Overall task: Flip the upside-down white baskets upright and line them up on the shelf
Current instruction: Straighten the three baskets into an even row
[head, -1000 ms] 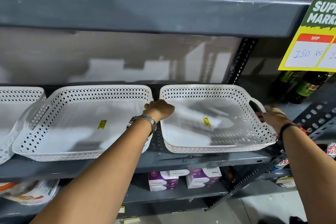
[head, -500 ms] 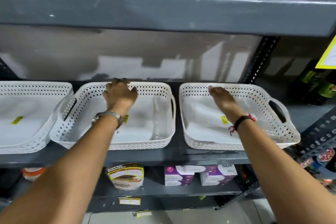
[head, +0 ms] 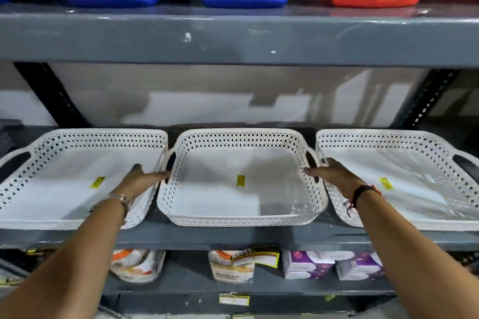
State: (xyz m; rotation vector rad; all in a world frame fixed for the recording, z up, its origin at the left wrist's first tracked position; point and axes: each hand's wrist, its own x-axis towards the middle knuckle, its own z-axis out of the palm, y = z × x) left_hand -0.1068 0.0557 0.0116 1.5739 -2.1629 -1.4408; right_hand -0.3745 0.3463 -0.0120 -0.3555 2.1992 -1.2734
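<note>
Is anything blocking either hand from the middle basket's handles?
Nothing visible does. The left hand already reaches the middle basket at its left handle slot, over the left basket; the right hand reaches its right handle, over the edge of the right basket.

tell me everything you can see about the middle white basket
The middle basket looks like white plastic, roughly square with rounded corners. Its walls are pierced with a diamond lattice, its floor is solid, and each side has a handle cut-out. It sits upright and empty on the grey shelf, between two matching baskets. A small yellow sticker lies on its floor. The left hand reaches its left handle and the right hand its right handle, fingers at the openings.
</note>
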